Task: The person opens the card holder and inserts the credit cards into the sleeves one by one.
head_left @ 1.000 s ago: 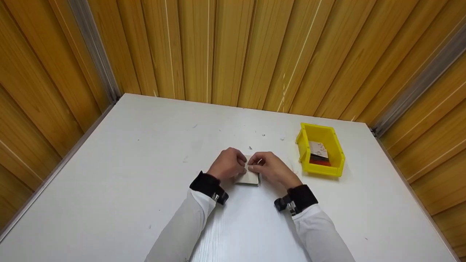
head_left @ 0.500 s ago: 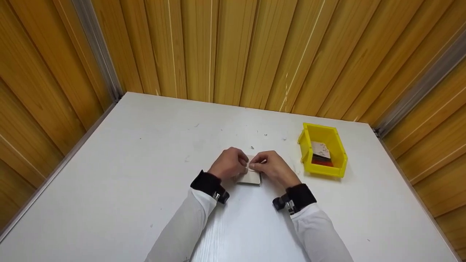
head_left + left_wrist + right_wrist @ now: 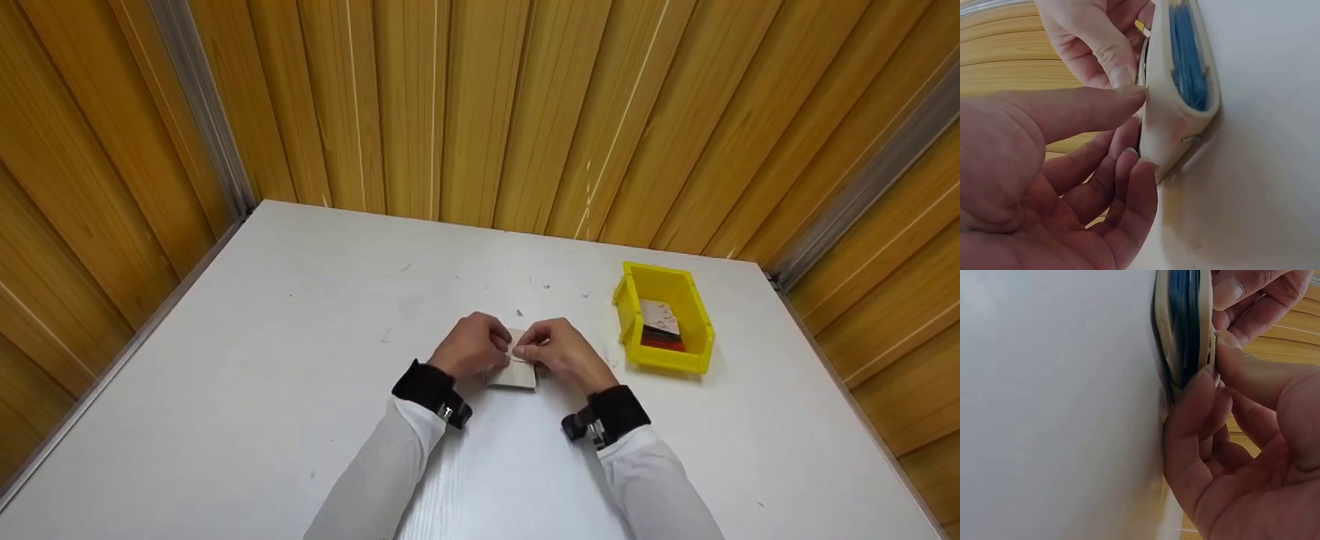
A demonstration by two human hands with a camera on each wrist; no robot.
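Observation:
A small cream card wallet (image 3: 513,377) lies flat on the white table between both hands. Blue inner leaves (image 3: 1188,62) show through its open side in the left wrist view. My left hand (image 3: 471,346) holds the wallet from the left, thumb on its upper face and fingertips at its side edge. From the right, my right hand (image 3: 564,351) pinches at the wallet's cover with thumb and bent fingers. The two thumbs nearly meet on top. In the right wrist view, the right fingers (image 3: 1188,433) curl against the wallet's edge near the table. Hands partly hide the wallet's middle.
To the right stands a yellow bin (image 3: 666,360), holding a stack of flat items with a pale patterned one (image 3: 658,316) on top and dark and red ones below. Wood-patterned panels (image 3: 480,112) wall in the table (image 3: 330,330) at the back and sides.
Both hands stay at the wallet with only small finger shifts. The head view has tilted slightly, so the table and bin sit a little lower in it.

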